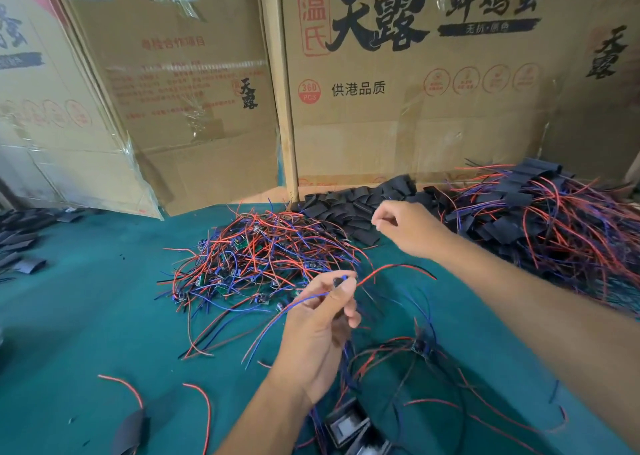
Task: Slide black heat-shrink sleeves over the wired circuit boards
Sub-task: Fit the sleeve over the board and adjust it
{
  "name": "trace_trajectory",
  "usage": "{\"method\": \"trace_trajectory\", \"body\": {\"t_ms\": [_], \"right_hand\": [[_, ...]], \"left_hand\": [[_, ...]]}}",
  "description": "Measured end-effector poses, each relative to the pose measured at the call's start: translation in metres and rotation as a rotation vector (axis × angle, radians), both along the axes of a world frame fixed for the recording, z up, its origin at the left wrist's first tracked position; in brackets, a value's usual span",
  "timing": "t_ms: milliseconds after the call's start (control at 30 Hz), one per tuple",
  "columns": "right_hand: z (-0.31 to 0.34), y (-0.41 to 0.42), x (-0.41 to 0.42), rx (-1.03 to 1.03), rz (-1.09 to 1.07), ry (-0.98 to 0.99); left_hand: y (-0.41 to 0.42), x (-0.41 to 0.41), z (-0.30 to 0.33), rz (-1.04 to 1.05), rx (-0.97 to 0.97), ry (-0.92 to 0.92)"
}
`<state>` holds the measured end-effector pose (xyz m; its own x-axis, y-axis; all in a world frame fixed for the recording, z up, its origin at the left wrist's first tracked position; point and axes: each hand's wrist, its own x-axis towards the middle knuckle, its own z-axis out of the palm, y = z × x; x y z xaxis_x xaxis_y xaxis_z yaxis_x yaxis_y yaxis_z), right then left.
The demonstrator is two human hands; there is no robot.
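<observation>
The left hand (320,319) is up over the middle of the green worktop (86,316). Its thumb and fingers pinch a small dark part with red and blue wires (381,272) coming out of it. That is most likely one wired circuit board, but the part is too small and hidden to be sure. So the left grip is holding a board by its wires.

The right hand (405,226) is reaching toward the back edge of the worktop. It hangs just over the heap of empty black sleeves (346,208). Its fingers are curled in, and the fingertips look pinched together. I cannot tell if there is a sleeve in them or nothing at all.

The bare boards wait in a tangled pile of wires (259,257) in the middle of the worktop. The finished ones, with black sleeves on, lie in a big pile (540,219) at the back right. Brown cardboard boxes (381,108) stand along the back edge.

I think the step now is picking up one sleeve for the board in the left hand. Next, the right hand needs to take only one sleeve from the heap and bring it to the left hand. The wire ends must go in first, so they should be held close together. Then the sleeve can slide along until it covers the board.
</observation>
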<state>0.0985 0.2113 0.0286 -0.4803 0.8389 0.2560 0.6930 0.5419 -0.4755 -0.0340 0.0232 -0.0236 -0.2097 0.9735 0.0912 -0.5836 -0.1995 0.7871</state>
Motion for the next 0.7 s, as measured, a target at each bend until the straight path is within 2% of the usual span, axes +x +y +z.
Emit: {"method": "trace_trajectory", "body": {"t_ms": [267,433,533,700], "right_hand": [[-0.045,0.079,-0.051,0.115,-0.097,-0.38],[-0.047,0.089,-0.065,0.345,-0.056,-0.663],[-0.042,0.092,-0.066,0.297,-0.053,-0.732],[-0.042,0.087,-0.063,0.453,-0.084,-0.746]], "left_hand": [[0.005,0.004,-0.01,-0.007,0.015,0.06],[0.009,0.0,-0.01,0.021,-0.035,0.011],[0.01,0.0,-0.008,0.041,-0.033,0.001],[0.01,-0.003,-0.008,0.047,-0.042,0.007]]}}
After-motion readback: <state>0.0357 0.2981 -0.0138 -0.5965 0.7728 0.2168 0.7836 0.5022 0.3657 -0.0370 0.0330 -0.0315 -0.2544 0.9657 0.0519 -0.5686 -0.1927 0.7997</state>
